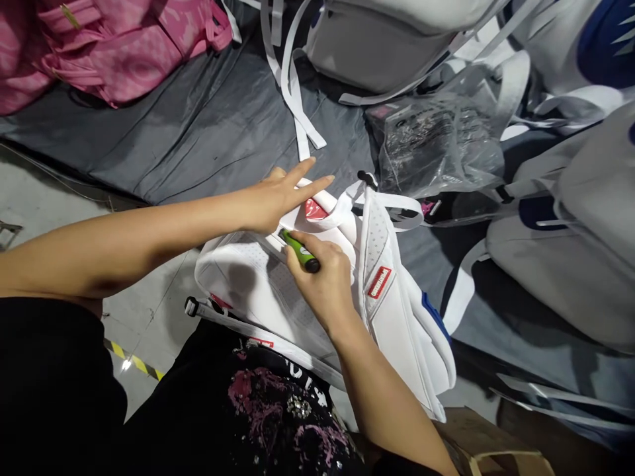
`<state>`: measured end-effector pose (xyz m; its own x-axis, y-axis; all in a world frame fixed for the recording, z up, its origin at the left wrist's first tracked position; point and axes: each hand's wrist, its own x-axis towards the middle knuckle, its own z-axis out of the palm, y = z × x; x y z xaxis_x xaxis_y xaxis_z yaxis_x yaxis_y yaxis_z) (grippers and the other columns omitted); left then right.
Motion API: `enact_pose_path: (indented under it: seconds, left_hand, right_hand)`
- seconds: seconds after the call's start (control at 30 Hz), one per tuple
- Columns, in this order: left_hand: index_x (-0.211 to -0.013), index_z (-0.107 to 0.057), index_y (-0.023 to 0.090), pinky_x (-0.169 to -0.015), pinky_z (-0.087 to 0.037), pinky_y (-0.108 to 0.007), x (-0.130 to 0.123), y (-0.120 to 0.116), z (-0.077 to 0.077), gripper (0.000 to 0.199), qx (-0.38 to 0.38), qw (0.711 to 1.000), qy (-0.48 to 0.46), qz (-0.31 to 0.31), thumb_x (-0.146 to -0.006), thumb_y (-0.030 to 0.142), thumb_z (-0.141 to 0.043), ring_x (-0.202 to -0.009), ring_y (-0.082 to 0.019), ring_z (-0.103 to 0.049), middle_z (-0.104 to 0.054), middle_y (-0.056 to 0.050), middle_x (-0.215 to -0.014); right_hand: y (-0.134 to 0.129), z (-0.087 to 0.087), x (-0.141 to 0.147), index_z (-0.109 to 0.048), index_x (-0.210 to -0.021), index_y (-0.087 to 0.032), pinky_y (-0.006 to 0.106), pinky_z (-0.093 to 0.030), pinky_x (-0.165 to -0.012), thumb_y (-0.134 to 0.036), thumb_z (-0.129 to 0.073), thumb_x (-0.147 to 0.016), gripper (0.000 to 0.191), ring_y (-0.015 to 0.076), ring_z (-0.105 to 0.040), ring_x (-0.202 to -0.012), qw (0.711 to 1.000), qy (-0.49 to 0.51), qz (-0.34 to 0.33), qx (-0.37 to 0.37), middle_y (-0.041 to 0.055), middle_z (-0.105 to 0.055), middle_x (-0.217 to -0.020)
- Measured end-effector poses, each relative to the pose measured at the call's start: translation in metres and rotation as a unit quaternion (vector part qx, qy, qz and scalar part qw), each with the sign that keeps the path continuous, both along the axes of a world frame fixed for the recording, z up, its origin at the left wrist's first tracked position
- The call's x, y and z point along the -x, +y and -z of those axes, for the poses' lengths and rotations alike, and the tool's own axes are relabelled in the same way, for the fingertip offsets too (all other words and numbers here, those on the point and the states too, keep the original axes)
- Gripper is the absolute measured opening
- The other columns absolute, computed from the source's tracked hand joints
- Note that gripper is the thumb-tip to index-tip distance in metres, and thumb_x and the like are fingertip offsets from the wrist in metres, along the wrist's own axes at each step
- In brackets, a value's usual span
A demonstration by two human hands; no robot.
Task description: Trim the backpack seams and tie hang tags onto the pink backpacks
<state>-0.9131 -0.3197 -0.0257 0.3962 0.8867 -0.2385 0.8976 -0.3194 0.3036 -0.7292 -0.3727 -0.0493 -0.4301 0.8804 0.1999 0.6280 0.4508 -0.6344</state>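
A white backpack (317,311) lies in front of me, partly on the table edge and against my body, with red labels on its straps. My left hand (278,198) rests on the top of the bag with its fingers stretched apart, beside a small red patch (315,209). Closed around a short green tool with black ends (300,252), my right hand (322,277) holds it against the white fabric just below the left hand. What the tool's tip does is hidden. A white webbing loop (340,215) lies right of my left fingers.
Pink backpacks (129,49) sit at the upper left of the grey-covered table (198,125). Grey-white backpacks (381,49) with loose straps stand at the back and right. A clear plastic bag (441,145) of dark items lies between. A cardboard box (486,443) is below right.
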Motion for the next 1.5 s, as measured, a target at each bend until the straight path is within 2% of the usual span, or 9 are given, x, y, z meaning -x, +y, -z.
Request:
enact_pose_path:
  seconds: [0.17, 0.27, 0.4, 0.5, 0.7, 0.83, 1.07, 1.2, 1.5]
  left_hand:
    - [-0.158, 0.017, 0.039, -0.103, -0.044, -0.047, 0.003, -0.009, 0.005, 0.118, -0.018, 0.998, -0.048, -0.044, -0.078, 0.020, -0.067, -0.143, -0.040, -0.036, 0.011, -0.013, -0.169]
    - [-0.157, 0.022, 0.035, -0.102, -0.044, -0.048, 0.005, -0.014, 0.010, 0.114, -0.014, 0.995, -0.061, -0.082, -0.081, 0.018, -0.061, -0.140, -0.039, -0.040, -0.002, -0.017, -0.168]
    - [-0.159, 0.017, 0.034, -0.098, -0.047, -0.045, 0.007, -0.012, 0.017, 0.113, -0.019, 0.994, -0.084, -0.073, -0.079, 0.017, -0.061, -0.124, -0.035, -0.054, -0.025, -0.018, -0.160]
    - [-0.160, 0.011, 0.034, -0.095, -0.048, -0.043, 0.007, -0.010, 0.019, 0.112, -0.031, 0.993, -0.095, -0.068, -0.077, 0.018, -0.063, -0.115, -0.031, -0.058, -0.033, -0.017, -0.155]
    - [-0.161, 0.005, 0.033, -0.100, -0.046, -0.045, 0.007, -0.011, 0.018, 0.110, -0.012, 0.992, -0.105, -0.074, -0.078, 0.022, -0.066, -0.118, -0.032, -0.055, -0.029, -0.018, -0.155]
    - [-0.160, 0.012, 0.034, -0.103, -0.043, -0.048, 0.009, -0.011, 0.023, 0.113, -0.024, 0.990, -0.128, -0.059, -0.078, 0.024, -0.066, -0.122, -0.035, -0.052, -0.025, -0.017, -0.158]
    - [-0.159, 0.014, 0.035, -0.105, -0.043, -0.048, 0.010, -0.009, 0.032, 0.114, -0.032, 0.989, -0.135, -0.053, -0.078, 0.025, -0.066, -0.124, -0.035, -0.051, -0.022, -0.016, -0.159]
    - [-0.160, 0.007, 0.033, -0.102, -0.045, -0.046, 0.009, -0.009, 0.029, 0.107, -0.042, 0.988, -0.137, -0.053, -0.080, 0.022, -0.064, -0.121, -0.033, -0.052, -0.029, -0.017, -0.154]
    - [-0.161, 0.001, 0.032, -0.100, -0.045, -0.047, 0.005, -0.010, 0.021, 0.101, -0.003, 0.990, -0.111, -0.084, -0.082, 0.013, -0.060, -0.119, -0.032, -0.053, -0.030, -0.018, -0.150]
  right_hand:
    - [-0.006, 0.003, 0.005, -0.075, -0.104, -0.021, 0.042, -0.053, -0.086, -0.032, -0.062, -0.089, 0.023, 0.0216, -0.071, -0.076, 0.999, 0.012, 0.024, -0.040, 0.0056, -0.079, -0.088]
    - [-0.007, 0.004, 0.007, -0.075, -0.102, -0.021, 0.044, -0.051, -0.089, -0.032, -0.061, -0.090, 0.022, 0.0219, -0.071, -0.076, 0.996, -0.014, 0.037, -0.074, 0.0060, -0.079, -0.088]
    - [-0.007, 0.002, 0.010, -0.075, -0.100, -0.021, 0.043, -0.050, -0.087, -0.033, -0.059, -0.091, 0.022, 0.0215, -0.070, -0.075, 0.997, -0.026, 0.029, -0.065, 0.0064, -0.078, -0.085]
    - [-0.006, 0.000, 0.011, -0.075, -0.100, -0.021, 0.045, -0.049, -0.088, -0.033, -0.058, -0.090, 0.022, 0.0220, -0.070, -0.076, 0.996, -0.047, 0.038, -0.067, 0.0064, -0.078, -0.086]
    - [-0.006, -0.003, 0.011, -0.075, -0.102, -0.020, 0.046, -0.051, -0.090, -0.031, -0.061, -0.089, 0.022, 0.0227, -0.072, -0.079, 0.999, -0.032, 0.036, -0.025, 0.0059, -0.078, -0.086]
    - [-0.007, -0.005, 0.010, -0.075, -0.105, -0.019, 0.043, -0.055, -0.085, -0.029, -0.061, -0.089, 0.024, 0.0228, -0.073, -0.085, 0.999, -0.001, 0.034, 0.034, 0.0069, -0.079, -0.095]
    - [-0.004, -0.001, 0.011, -0.075, -0.106, -0.020, 0.043, -0.056, -0.088, -0.030, -0.061, -0.090, 0.024, 0.0222, -0.073, -0.089, 0.999, 0.014, 0.031, 0.038, 0.0053, -0.079, -0.099]
    - [-0.001, 0.000, 0.011, -0.074, -0.107, -0.021, 0.043, -0.056, -0.092, -0.029, -0.060, -0.090, 0.024, 0.0214, -0.073, -0.094, 0.999, 0.021, 0.021, 0.034, 0.0054, -0.079, -0.105]
    - [-0.004, -0.004, 0.010, -0.074, -0.109, -0.018, 0.043, -0.055, -0.085, -0.027, -0.060, -0.089, 0.025, 0.0207, -0.074, -0.085, 1.000, -0.013, 0.007, -0.010, 0.0060, -0.079, -0.100]
